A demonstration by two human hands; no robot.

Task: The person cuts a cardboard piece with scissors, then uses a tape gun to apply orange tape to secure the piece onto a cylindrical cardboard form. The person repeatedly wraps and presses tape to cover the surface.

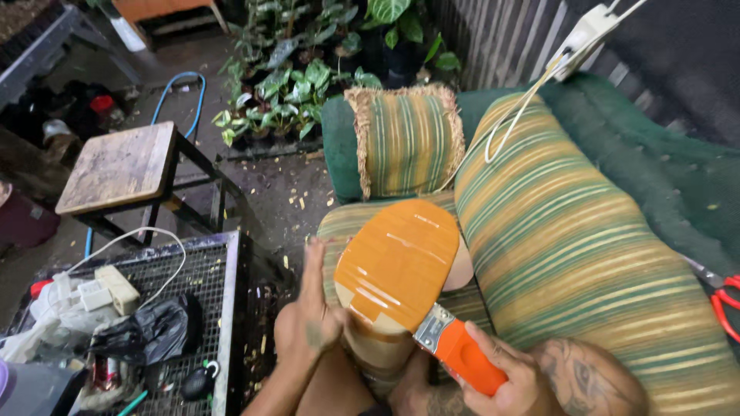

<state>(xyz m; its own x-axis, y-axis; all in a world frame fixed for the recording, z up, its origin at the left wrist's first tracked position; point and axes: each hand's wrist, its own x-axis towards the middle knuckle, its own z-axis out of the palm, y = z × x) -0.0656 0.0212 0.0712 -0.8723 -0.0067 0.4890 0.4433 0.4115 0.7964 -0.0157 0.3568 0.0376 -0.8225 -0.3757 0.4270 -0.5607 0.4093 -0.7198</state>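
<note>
A flat oval shoe-sole-like piece (397,258), glossy orange on top, lies over a tan block on my lap. My left hand (308,316) presses flat against its left edge, fingers straight and pointing up. In my right hand (505,377) is a brush (456,348) with an orange handle and a metal ferrule, its head tucked under the lower right edge of the oval piece. Bristles are hidden from view.
I sit on a green sofa (655,154) with striped green-yellow cushions (570,246). Red-handled scissors (724,304) lie at right. A metal mesh table (193,285) at left holds power strips, a black bag and clutter. A wooden stool (119,166), potted plants (301,77) and a blue hose stand beyond.
</note>
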